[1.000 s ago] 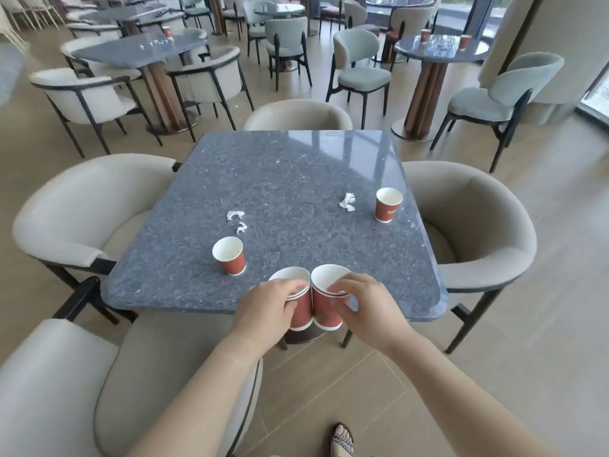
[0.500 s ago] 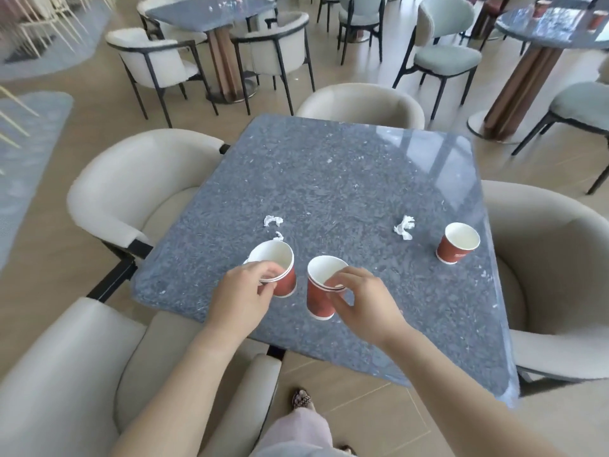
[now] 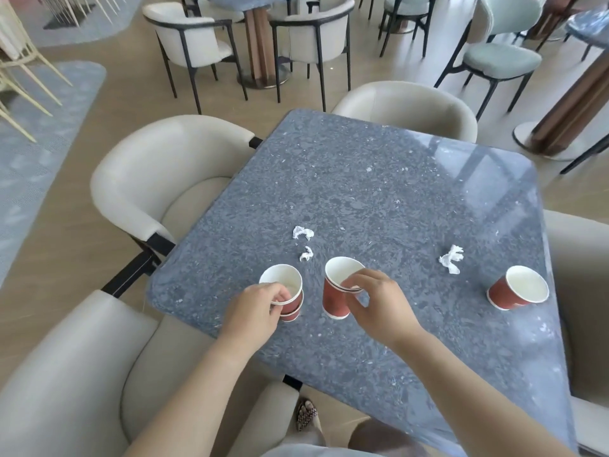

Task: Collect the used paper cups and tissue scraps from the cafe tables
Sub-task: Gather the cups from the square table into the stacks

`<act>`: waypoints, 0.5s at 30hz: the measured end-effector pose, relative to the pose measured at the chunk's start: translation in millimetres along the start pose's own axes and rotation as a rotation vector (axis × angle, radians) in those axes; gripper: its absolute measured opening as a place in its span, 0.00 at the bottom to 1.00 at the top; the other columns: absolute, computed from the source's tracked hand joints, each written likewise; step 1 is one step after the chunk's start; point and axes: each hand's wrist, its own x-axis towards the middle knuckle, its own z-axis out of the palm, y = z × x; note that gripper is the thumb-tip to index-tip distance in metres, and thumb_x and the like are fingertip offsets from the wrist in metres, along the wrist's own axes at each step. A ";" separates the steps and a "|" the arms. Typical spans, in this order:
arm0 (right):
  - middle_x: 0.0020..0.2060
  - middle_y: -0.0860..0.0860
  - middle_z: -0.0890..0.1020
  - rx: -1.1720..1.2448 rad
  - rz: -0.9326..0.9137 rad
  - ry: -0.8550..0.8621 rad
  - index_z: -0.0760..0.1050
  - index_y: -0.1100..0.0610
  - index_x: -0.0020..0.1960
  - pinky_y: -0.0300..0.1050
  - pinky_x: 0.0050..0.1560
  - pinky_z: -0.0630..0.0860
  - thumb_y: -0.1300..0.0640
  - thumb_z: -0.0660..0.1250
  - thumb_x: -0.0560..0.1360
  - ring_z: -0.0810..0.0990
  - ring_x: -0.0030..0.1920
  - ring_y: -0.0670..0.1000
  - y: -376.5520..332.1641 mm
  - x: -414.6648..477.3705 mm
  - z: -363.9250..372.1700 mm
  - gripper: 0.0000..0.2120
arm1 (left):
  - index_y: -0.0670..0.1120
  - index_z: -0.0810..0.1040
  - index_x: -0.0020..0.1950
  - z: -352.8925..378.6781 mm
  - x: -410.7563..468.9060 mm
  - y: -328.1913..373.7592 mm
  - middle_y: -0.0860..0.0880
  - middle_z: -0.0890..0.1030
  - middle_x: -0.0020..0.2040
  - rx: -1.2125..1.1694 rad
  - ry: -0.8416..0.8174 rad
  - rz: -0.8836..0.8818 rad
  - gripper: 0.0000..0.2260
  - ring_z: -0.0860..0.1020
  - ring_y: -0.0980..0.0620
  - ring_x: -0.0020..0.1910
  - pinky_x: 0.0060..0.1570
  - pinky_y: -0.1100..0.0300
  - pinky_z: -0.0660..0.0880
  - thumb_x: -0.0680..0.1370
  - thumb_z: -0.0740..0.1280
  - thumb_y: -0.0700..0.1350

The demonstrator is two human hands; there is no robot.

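1. The left hand curls its fingers over the rim of the left cup stack, at 7 o'clock on the table. A second rim shows below the first. I judge that one cup is nested in another to save hands.
2. The right hand pinches the rim of the right cup stack at 6 o'clock. This stack is also double-rimmed. I cannot tell whether its base touches the slab.
3. The lone cup stands at 4 o'clock, near the right edge and well apart from both hands.
4. Two tissue scraps lie at 12 o'clock from the left stack. A third tissue scrap lies at 10 o'clock from the lone cup.
5. Both stacks sit near the front edge, so lifting them back is a short move. Nothing stands between the right stack and the lone cup. The padded chairs crowd the table's sides, so the approach is likely from above.
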 end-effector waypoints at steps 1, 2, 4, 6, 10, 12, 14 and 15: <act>0.45 0.50 0.82 -0.002 0.013 -0.008 0.80 0.58 0.47 0.49 0.46 0.76 0.62 0.66 0.72 0.78 0.47 0.54 2.9 0.6 1.0 0.06 | 0.52 0.80 0.45 5.5 1.3 -0.4 0.56 0.83 0.45 -0.002 -0.019 -0.002 0.10 0.80 0.54 0.46 0.47 0.54 0.77 0.71 0.67 0.37; 0.45 0.50 0.82 -0.003 0.027 -0.015 0.80 0.58 0.47 0.49 0.47 0.76 0.62 0.66 0.72 0.78 0.48 0.54 6.1 0.9 1.5 0.06 | 0.51 0.80 0.45 11.0 2.8 -0.1 0.55 0.83 0.45 -0.005 -0.033 -0.003 0.10 0.80 0.54 0.46 0.47 0.55 0.77 0.71 0.66 0.37; 0.45 0.51 0.82 -0.007 0.050 -0.031 0.80 0.58 0.47 0.49 0.47 0.75 0.62 0.66 0.72 0.77 0.49 0.55 12.4 1.4 0.4 0.06 | 0.51 0.80 0.45 21.9 6.6 4.1 0.55 0.83 0.45 -0.015 -0.057 0.001 0.10 0.80 0.55 0.46 0.47 0.57 0.76 0.71 0.66 0.37; 0.45 0.51 0.81 -0.018 0.071 -0.051 0.80 0.58 0.46 0.49 0.47 0.75 0.62 0.66 0.72 0.77 0.49 0.55 19.4 2.4 -3.5 0.06 | 0.52 0.79 0.46 33.4 11.5 12.7 0.55 0.82 0.46 -0.010 -0.082 0.020 0.10 0.79 0.54 0.47 0.46 0.58 0.75 0.71 0.66 0.37; 0.46 0.50 0.81 -0.049 0.117 -0.060 0.80 0.57 0.46 0.49 0.45 0.75 0.62 0.65 0.71 0.77 0.49 0.55 34.1 3.3 -17.3 0.07 | 0.51 0.79 0.46 56.7 24.7 35.2 0.54 0.82 0.47 -0.015 -0.147 0.074 0.09 0.77 0.52 0.48 0.47 0.54 0.75 0.72 0.65 0.38; 0.45 0.50 0.81 -0.056 0.139 -0.035 0.80 0.57 0.45 0.49 0.45 0.75 0.61 0.65 0.70 0.77 0.48 0.55 40.6 2.3 -25.1 0.06 | 0.51 0.78 0.46 67.0 34.9 46.7 0.53 0.81 0.48 -0.001 -0.178 0.107 0.08 0.77 0.50 0.49 0.48 0.54 0.74 0.72 0.64 0.38; 0.44 0.50 0.81 -0.061 0.173 -0.009 0.79 0.57 0.43 0.49 0.44 0.75 0.61 0.65 0.70 0.76 0.47 0.55 47.4 0.2 -33.5 0.05 | 0.50 0.78 0.46 76.7 45.3 58.6 0.53 0.81 0.48 0.014 -0.200 0.141 0.07 0.77 0.49 0.50 0.47 0.53 0.74 0.73 0.64 0.39; 0.43 0.50 0.81 -0.061 0.190 0.004 0.79 0.57 0.42 0.49 0.43 0.75 0.61 0.66 0.69 0.76 0.47 0.55 50.8 -1.4 -37.7 0.04 | 0.50 0.77 0.46 81.2 49.4 64.8 0.53 0.81 0.47 0.019 -0.210 0.160 0.07 0.77 0.49 0.49 0.47 0.54 0.74 0.73 0.64 0.39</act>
